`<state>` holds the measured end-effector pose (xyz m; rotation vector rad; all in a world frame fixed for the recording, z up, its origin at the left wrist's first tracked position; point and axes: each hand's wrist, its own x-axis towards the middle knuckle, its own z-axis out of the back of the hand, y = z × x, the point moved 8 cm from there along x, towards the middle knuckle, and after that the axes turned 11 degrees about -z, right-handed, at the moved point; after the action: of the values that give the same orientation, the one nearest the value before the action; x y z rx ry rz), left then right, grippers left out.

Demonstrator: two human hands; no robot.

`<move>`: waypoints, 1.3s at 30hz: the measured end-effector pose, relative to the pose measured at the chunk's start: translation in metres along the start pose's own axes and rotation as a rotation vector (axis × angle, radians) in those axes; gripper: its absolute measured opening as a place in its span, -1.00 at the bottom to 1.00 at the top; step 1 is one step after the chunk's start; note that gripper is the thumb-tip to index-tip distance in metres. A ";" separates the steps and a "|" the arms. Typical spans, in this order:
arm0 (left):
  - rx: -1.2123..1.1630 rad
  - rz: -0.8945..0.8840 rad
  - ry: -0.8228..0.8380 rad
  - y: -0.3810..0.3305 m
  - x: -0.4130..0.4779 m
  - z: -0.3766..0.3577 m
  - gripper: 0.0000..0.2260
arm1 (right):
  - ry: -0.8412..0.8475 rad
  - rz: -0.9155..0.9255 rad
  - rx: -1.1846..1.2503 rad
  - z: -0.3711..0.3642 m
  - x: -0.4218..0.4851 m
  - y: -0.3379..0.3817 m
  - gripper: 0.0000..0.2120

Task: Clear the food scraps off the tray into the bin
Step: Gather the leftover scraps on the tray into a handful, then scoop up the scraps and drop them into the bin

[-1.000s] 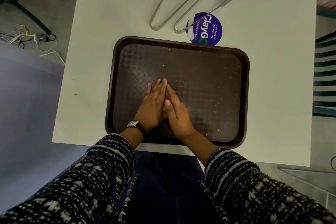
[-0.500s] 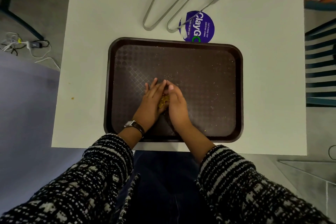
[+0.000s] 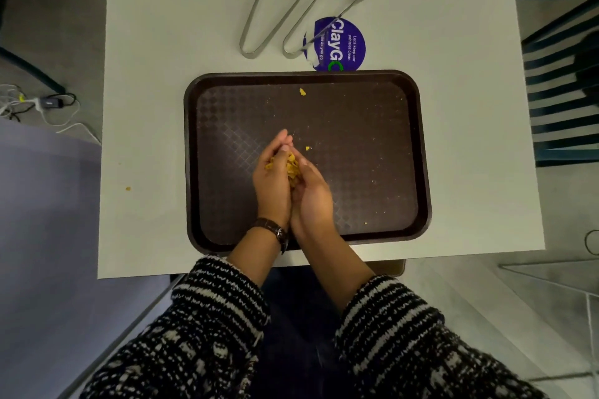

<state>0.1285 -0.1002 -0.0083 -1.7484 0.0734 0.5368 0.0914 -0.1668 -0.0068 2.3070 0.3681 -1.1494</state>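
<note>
Table [image 3: 168, 126], pale and square, carries a dark brown tray [image 3: 356, 178] that lies along its near edge, a little right of the middle. Two metal tongs [image 3: 250, 54] [image 3: 290, 53] lie side by side toward the far edge, the right pair resting partly on a round purple sticker [image 3: 348, 45] that the tray's far rim just overlaps. Over the middle of the tray the left hand [image 3: 272, 188] and right hand [image 3: 314, 204] are cupped together, heels touching, with a heap of yellow food scraps [image 3: 291, 167] held between the curled fingers. A dark watch [image 3: 271, 227] circles the left wrist. One loose yellow piece [image 3: 302, 92] sits near the tray's far rim, a smaller bit [image 3: 307, 148] lies just right of the fingertips, and a single crumb [image 3: 128, 188] rests on the table near its left edge.
</note>
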 end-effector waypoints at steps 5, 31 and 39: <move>-0.156 0.067 0.000 -0.004 -0.016 -0.012 -0.75 | -0.012 0.025 -0.001 0.003 -0.021 0.010 -0.67; -0.034 0.096 0.175 0.165 -0.321 -0.136 -0.76 | -0.116 0.058 0.173 0.341 -0.174 0.052 -0.67; 0.188 0.381 0.191 0.319 -0.303 -0.145 -0.88 | -0.258 -0.181 0.504 0.441 -0.089 0.010 -0.72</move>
<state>-0.2021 -0.3885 -0.1582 -1.6024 0.5831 0.6143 -0.2455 -0.4272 -0.1512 2.5301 0.2079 -1.7763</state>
